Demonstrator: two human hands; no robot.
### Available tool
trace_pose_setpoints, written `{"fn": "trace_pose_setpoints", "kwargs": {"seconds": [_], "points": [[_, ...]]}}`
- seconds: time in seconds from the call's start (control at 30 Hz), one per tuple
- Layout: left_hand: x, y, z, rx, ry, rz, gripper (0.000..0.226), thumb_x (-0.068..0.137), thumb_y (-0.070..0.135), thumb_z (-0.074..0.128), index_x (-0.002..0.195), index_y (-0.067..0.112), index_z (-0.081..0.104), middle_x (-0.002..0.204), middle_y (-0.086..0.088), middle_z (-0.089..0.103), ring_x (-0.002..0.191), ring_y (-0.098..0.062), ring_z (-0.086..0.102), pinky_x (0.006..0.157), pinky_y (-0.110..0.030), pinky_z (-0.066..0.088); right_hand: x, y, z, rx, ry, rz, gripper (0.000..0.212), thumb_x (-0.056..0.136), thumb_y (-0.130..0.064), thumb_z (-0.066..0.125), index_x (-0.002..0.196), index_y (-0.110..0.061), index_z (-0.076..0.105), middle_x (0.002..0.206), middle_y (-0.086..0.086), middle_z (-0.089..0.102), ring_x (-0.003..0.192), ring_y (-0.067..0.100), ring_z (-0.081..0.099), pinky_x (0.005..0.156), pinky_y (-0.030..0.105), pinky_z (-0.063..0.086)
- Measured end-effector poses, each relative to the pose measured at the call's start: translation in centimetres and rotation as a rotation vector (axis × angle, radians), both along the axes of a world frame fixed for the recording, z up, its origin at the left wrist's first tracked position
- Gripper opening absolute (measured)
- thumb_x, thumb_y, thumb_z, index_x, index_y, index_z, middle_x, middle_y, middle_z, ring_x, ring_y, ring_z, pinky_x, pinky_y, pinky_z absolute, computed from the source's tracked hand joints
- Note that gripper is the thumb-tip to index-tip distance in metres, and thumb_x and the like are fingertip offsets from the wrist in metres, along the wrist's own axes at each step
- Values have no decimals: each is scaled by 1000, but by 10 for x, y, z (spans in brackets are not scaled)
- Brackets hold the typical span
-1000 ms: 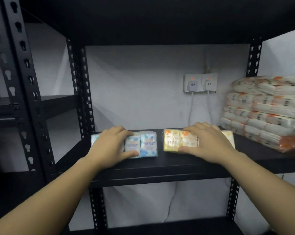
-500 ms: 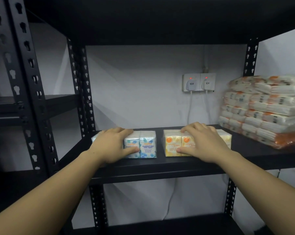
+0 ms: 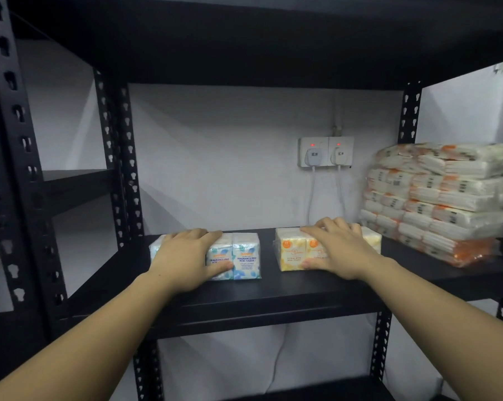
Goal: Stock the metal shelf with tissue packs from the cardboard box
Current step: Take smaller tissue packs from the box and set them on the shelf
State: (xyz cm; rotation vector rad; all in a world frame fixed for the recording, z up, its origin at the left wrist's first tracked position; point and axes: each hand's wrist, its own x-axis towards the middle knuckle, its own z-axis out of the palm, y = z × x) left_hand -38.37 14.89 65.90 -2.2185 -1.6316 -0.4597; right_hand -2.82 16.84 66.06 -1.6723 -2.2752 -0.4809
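While your left hand (image 3: 186, 257) grasps the blue pack (image 3: 238, 257) and your right hand (image 3: 335, 250) the yellow pack (image 3: 290, 253), both upright on the shelf (image 3: 273, 302), release straight back toward yourself.

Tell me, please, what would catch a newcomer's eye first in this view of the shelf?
Two hands on tissue packs at mid-shelf: the left hand grips the blue tissue packs, the right hand grips the yellow tissue packs, with a gap between the groups. A tall stack of wrapped tissue bundles fills the shelf's right end, and two wall sockets glow red behind.
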Motion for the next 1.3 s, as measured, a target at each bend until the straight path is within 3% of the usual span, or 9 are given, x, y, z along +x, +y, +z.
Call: {"fn": "trace_pose_setpoints", "kwargs": {"seconds": [0.2, 0.33, 0.83, 0.9, 0.97, 1.03, 1.1, 1.17, 1.3], "points": [[2, 33, 2, -55, 6, 14, 104, 69, 98, 20, 156, 41, 32, 153, 8, 49, 137, -19, 48, 114, -43, 35, -2, 47, -1, -45, 29, 18, 86, 85, -77, 56, 157, -43, 24, 152, -6, 37, 134, 23, 33, 110, 46, 27], [-4, 53, 0, -53, 6, 13, 95, 76, 96, 32, 155, 43, 32, 151, 9, 49, 136, -17, 48, 115, -43, 36, -13, 84, 2, -69, 44, 5, 88, 86, -75, 58, 158, -41, 23, 153, -4, 37, 136, 24, 32, 109, 46, 25], [-10, 75, -9, 54, -34, 36, 92, 77, 93, 32, 153, 41, 38, 149, 12, 52, 135, -16, 49, 112, -41, 35, -55, 163, -2, -76, 84, 64, 91, 87, -76, 52, 161, -39, 15, 162, -1, 30, 146, 27, 25, 116, 48, 21], [-9, 73, -10, 60, -35, 40, 90, 79, 91, 34, 153, 40, 39, 149, 11, 53, 135, -16, 49, 112, -41, 34, -58, 155, -1, -82, 165, 89, 85, 91, -72, 48, 162, -40, 13, 168, -2, 23, 152, 24, 17, 122, 48, 13], [-7, 69, -10, 65, -24, 50, 87, 82, 89, 38, 154, 40, 38, 150, 10, 52, 136, -17, 48, 112, -41, 33, -67, 142, 5, 6, 232, 167, 70, 98, -65, 41, 161, -38, 23, 168, -3, 25, 154, 21, 14, 124, 48, 9], [-6, 67, -10, 65, -18, 52, 85, 86, 88, 33, 155, 39, 37, 151, 8, 51, 138, -18, 47, 114, -42, 31, -82, 126, 15, 57, 287, 277, 61, 101, -63, 35, 153, -32, 43, 158, -3, 41, 148, 21, 29, 121, 44, 22], [-6, 62, -9, 44, -52, 40, 87, 88, 87, 13, 157, 38, 35, 154, 6, 49, 142, -19, 44, 116, -43, 30, -102, 104, 21, -52, 376, 326, 72, 93, -77, 30, 139, -30, 59, 138, -6, 58, 130, 18, 50, 110, 42, 40], [-9, 56, -4, -8, -104, 17, 91, 88, 83, -3, 158, 39, 34, 159, 4, 46, 146, -19, 39, 118, -44, 27, -116, 89, 15, -172, 474, 297, 82, 81, -90, 33, 131, -33, 63, 126, -11, 63, 114, 14, 59, 99, 42, 50], [-32, 48, 6, -52, -200, 126, 72, 94, 78, 22, 154, 42, 40, 162, 0, 40, 151, -22, 31, 125, -51, 16, -124, 79, -3, -301, 604, 297, 83, 80, -88, 49, 144, -34, 51, 127, -9, 62, 111, 12, 58, 96, 35, 48]]}}
